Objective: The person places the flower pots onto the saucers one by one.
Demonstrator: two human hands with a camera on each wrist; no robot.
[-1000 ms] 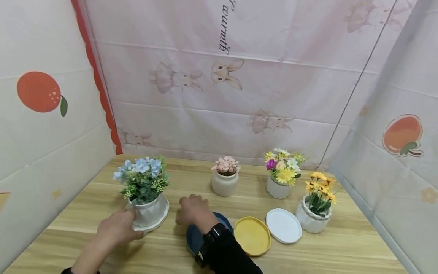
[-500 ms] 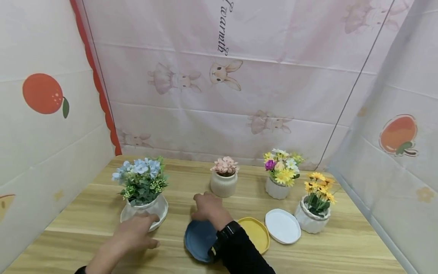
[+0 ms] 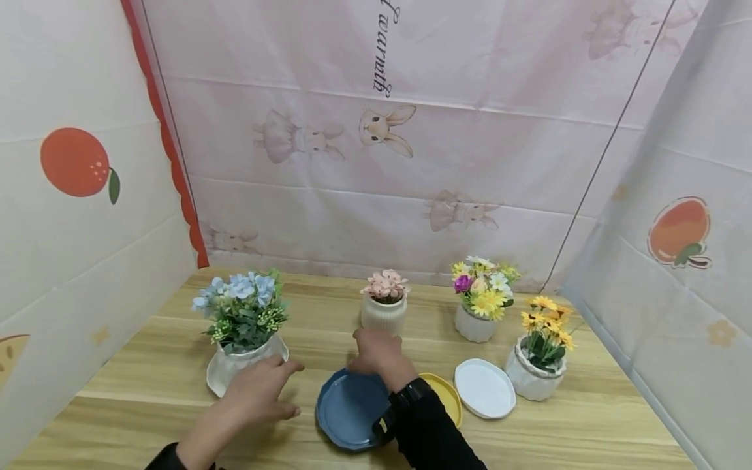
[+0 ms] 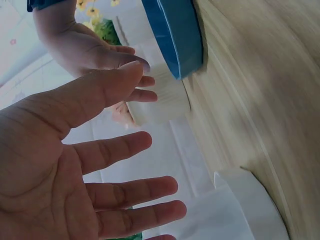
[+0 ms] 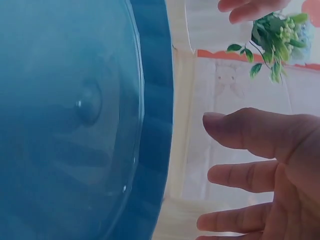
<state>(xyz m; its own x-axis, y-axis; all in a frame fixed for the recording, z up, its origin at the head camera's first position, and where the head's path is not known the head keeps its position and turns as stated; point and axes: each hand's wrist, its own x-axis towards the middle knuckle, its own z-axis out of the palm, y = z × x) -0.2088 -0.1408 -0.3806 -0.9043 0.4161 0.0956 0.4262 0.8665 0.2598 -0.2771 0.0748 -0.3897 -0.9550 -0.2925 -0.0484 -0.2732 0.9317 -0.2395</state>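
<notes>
In the head view my left hand [image 3: 258, 391] hovers in front of the white pot [image 3: 242, 359] of blue flowers [image 3: 241, 287], which stands on a white saucer [image 3: 217, 375]. Its fingers are spread and hold nothing, as the left wrist view shows. My right hand [image 3: 378, 356] reaches over the far edge of the blue plate [image 3: 348, 411] toward the ribbed cream pot [image 3: 383, 314] with pink flowers [image 3: 386, 286]. Its fingertips overlap that pot's lower front in the head view. In the right wrist view the right hand's fingers [image 5: 245, 175] are extended and apart, beside the plate's rim.
A yellow plate [image 3: 449, 398] lies partly hidden behind the right sleeve, with a white plate [image 3: 484, 388] to its right. Farther right stand a pot of orange flowers [image 3: 536, 372] and, at the back, a pot of mixed flowers [image 3: 476, 323]. Printed cloth walls enclose the wooden table.
My left hand has come off the blue-flower pot and its saucer and moved right. The right hand has moved right and back, up to the pink-flower pot, uncovering more of the blue plate.
</notes>
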